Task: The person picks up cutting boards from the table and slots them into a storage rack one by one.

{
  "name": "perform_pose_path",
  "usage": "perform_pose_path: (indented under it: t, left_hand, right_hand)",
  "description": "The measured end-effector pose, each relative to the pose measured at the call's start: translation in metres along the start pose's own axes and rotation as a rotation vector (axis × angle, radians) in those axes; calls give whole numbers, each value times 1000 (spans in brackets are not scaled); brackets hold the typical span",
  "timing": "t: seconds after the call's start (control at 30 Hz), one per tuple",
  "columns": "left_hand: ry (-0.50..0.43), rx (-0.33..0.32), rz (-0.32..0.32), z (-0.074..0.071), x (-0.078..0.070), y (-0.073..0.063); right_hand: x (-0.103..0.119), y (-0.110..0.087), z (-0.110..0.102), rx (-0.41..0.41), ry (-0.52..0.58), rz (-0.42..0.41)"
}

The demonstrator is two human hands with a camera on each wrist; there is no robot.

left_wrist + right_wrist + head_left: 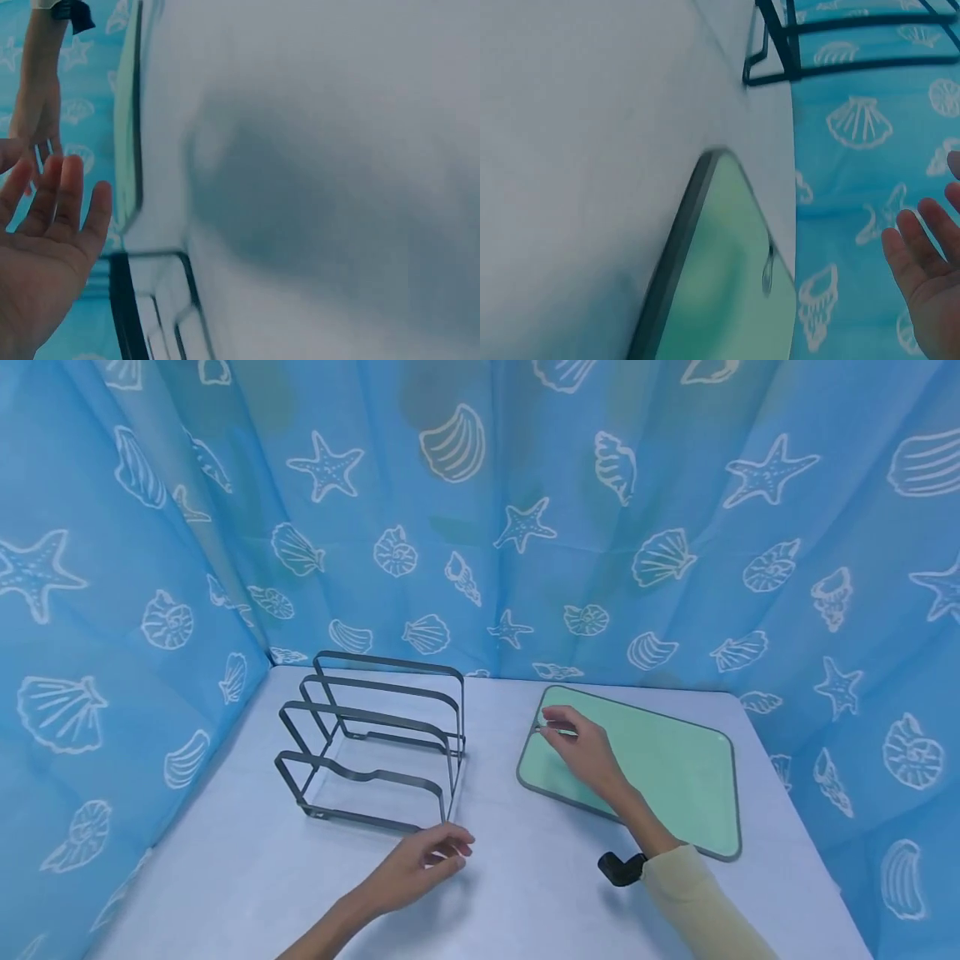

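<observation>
Board (pixel 663 768): pale mint green, plain across its face; rim (pixel 737 797) in grey, 1 solid tone. Rack (pixel 367 719): 4 hoops and base, all plain dark grey. Tabletop covering (pixel 517 868): white with a faint lavender cast, unpatterned; shadows on it show blue-grey. Curtain (pixel 525 602): bright blue, with muted greenish patches; its white line pattern scatters starfish, ribbed fan shells, spiral shells and pointed conches. Right sleeve (pixel 697 897): pale cream-yellow, plain. Wrist fitting (pixel 621 868) beside it: solid black.
</observation>
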State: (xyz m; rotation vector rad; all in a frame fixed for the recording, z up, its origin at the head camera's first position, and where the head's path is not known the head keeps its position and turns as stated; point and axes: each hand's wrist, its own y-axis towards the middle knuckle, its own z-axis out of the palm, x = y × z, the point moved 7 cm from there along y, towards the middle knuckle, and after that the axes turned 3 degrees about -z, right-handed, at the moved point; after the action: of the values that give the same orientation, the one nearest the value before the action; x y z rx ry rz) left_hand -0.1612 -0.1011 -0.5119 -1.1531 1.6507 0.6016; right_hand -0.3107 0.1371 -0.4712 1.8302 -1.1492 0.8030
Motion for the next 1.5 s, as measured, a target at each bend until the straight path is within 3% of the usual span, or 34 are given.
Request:
perform_pose_path:
  t: [0.17,0.33,0.63,0.83,1.17,1.33,1.5]
  left_hand:
    - [13,-4,74,14,-20,30]
    - [27,-28,85,23,-31,57]
    - [30,-98,15,33,-36,93]
    - [9,-143,-73,40,-36,120]
    - [87,-147,-163,71,-39,168]
    - [187,-240,-241,68,-32,187]
    - [255,-306,-319,60,-21,201]
  right_hand:
    - [-10,-11,-21,-22,-28,33]
    - [-19,-20,-38,-32,-58,65]
    - [-35,-41,-72,-51,-115,53]
    - [-53,-64,-103,-89,-180,75]
    - [-95,-114,-153,-79,-216,309]
    - [-111,-127,-169,-33,-221,403]
    - [-134,-135,-187,-64,-283,527]
